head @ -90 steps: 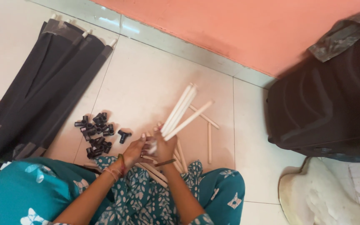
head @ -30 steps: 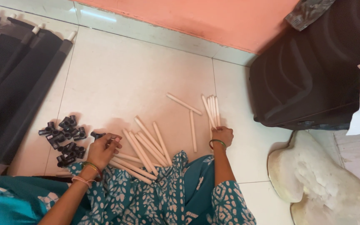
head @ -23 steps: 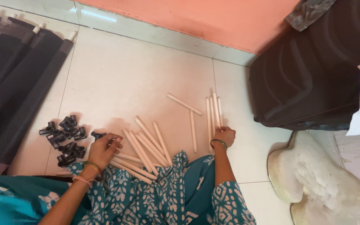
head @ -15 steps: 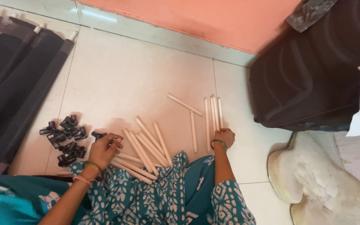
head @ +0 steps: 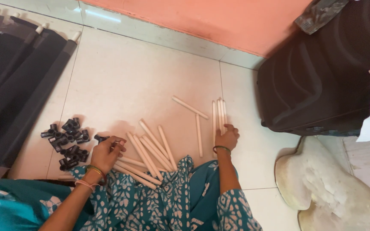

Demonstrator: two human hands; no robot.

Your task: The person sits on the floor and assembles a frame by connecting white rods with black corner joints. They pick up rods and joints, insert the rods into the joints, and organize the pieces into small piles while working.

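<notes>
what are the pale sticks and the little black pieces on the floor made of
The pale sticks look like smooth plastic or coated metal tubes: straight, uniform, cream, no grain showing. The black pieces look like moulded plastic connectors with short round sockets and a slight sheen. Neither is certain from here.

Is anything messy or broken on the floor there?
Nothing looks broken. The white sticks near the left hand lie scattered at different angles, while the few by the right hand are lined up side by side. The small black connectors sit in a loose heap.
</notes>
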